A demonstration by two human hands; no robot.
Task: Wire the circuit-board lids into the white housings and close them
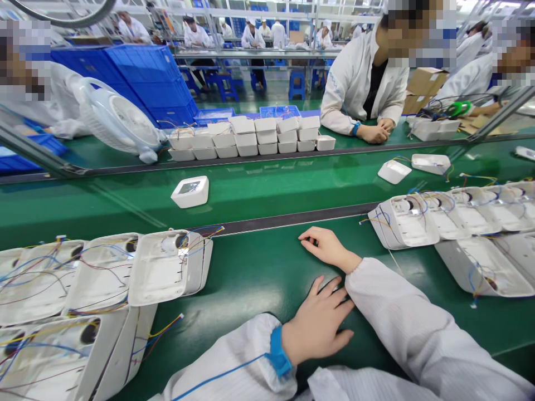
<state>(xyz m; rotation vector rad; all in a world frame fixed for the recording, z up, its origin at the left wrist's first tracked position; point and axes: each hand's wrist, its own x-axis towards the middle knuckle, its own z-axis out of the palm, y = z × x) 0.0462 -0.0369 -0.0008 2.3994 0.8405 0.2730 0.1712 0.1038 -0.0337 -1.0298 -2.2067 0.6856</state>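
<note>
My left hand (320,322), with a blue wrist strap (279,352) and its cord, rests palm down on the green bench (242,278), fingers spread and holding nothing. Farther forward, my right hand (328,248) lies on the bench near its black edge strip, loosely curved, a gap showing between the fingers and nothing visible in it. White plastic housings with coloured wires stand stacked to the left; the nearest upper housing (161,267) is apart from my hands. To the right is another row of wired housings (412,223).
Beyond the edge strip runs a green conveyor belt (259,192) carrying a white housing with a dark panel (190,191) and two white parts (393,171) at the right. Across it are stacked white boxes (246,139), a fan (121,120) and a co-worker's folded hands (374,132).
</note>
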